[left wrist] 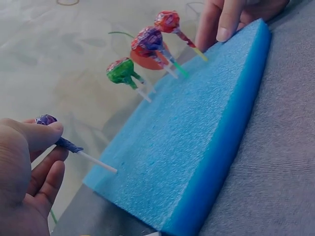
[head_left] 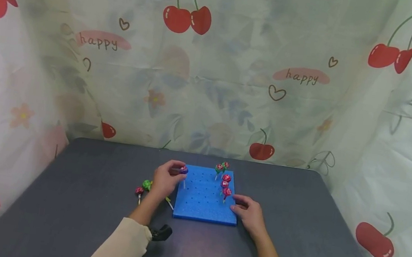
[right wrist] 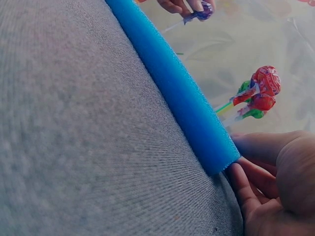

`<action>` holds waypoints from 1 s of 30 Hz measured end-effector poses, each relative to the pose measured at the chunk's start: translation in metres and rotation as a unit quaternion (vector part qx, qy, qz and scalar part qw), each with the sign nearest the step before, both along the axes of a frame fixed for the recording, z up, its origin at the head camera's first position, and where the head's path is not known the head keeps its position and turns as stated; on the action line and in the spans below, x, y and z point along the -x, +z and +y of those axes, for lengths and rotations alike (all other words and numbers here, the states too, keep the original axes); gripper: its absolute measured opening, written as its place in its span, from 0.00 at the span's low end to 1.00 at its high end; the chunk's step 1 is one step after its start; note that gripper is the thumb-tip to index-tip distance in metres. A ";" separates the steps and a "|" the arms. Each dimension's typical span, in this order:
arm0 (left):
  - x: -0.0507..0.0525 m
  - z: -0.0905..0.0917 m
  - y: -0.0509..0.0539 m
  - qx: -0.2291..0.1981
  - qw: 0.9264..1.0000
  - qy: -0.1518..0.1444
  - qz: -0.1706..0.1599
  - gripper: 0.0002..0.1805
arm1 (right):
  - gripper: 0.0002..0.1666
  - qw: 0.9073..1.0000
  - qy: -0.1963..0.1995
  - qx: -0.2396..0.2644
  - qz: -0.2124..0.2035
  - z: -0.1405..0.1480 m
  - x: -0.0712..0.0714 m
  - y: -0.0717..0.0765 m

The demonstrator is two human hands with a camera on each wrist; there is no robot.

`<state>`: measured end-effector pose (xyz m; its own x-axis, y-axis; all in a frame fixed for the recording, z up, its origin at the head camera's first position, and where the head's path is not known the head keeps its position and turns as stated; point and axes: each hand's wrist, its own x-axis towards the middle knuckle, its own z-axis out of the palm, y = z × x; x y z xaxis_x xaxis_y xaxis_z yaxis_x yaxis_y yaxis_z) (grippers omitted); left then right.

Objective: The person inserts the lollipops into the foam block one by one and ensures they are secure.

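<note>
Pinching the purple lollipop (head_left: 184, 169), your left hand (head_left: 165, 179) has its stick at the left side of the blue board (head_left: 201, 208); crooked pushing may bend it. Right hand (head_left: 251, 215) touches right edge, grip unclear: if loose, board may slide.

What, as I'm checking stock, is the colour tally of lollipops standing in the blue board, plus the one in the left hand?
Green lollipops: 2
Red or pink lollipops: 3
Purple lollipop, in the left hand: 1
Total: 6

The patterned curtain (head_left: 223, 57) reads "happy" twice, on pink patches (head_left: 301, 75).
</note>
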<state>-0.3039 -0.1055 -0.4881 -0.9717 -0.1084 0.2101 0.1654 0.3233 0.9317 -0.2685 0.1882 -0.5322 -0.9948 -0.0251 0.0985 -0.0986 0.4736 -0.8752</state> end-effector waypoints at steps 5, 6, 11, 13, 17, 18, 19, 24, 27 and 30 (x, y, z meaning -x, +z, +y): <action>0.000 0.005 0.000 0.001 1.000 -0.004 0.003 0.14 | 0.20 1.000 0.002 -0.001 0.007 0.000 0.001 0.000; 0.000 0.006 0.000 -0.001 1.000 -0.004 0.004 0.14 | 0.20 1.000 0.003 -0.002 0.008 0.000 0.001 -0.001; -0.002 0.010 0.002 0.006 1.000 -0.014 0.007 0.15 | 0.20 1.000 0.003 -0.002 0.012 0.000 0.001 -0.001; -0.003 0.012 0.003 0.009 1.000 -0.018 0.006 0.15 | 0.20 1.000 0.003 -0.002 0.012 0.000 0.001 -0.001; -0.004 0.013 0.003 0.019 1.000 -0.016 0.008 0.15 | 0.20 1.000 0.007 0.000 0.009 0.001 0.001 -0.001; -0.003 0.014 0.003 0.022 1.000 -0.015 0.009 0.15 | 0.20 1.000 0.008 0.000 0.009 0.001 0.001 -0.001; -0.003 0.014 0.003 0.025 1.000 -0.014 0.012 0.15 | 0.20 1.000 0.007 0.002 0.008 0.001 0.001 -0.001; -0.002 0.013 0.001 0.046 0.998 -0.018 0.030 0.14 | 0.20 1.000 0.006 0.003 0.009 0.001 0.001 -0.001; -0.002 0.012 0.000 0.065 0.997 -0.024 0.041 0.14 | 0.20 1.000 0.004 0.004 0.011 0.001 0.001 -0.002; -0.002 0.012 -0.003 0.077 0.995 -0.034 0.047 0.14 | 0.20 1.000 0.003 0.004 0.014 0.001 0.002 -0.003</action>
<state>-0.3021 -0.0934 -0.4907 -0.9510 -0.0024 0.3091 0.2756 0.4463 0.8514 -0.2703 0.1889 -0.5350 -0.9916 -0.0295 0.1262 -0.1253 0.4664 -0.8756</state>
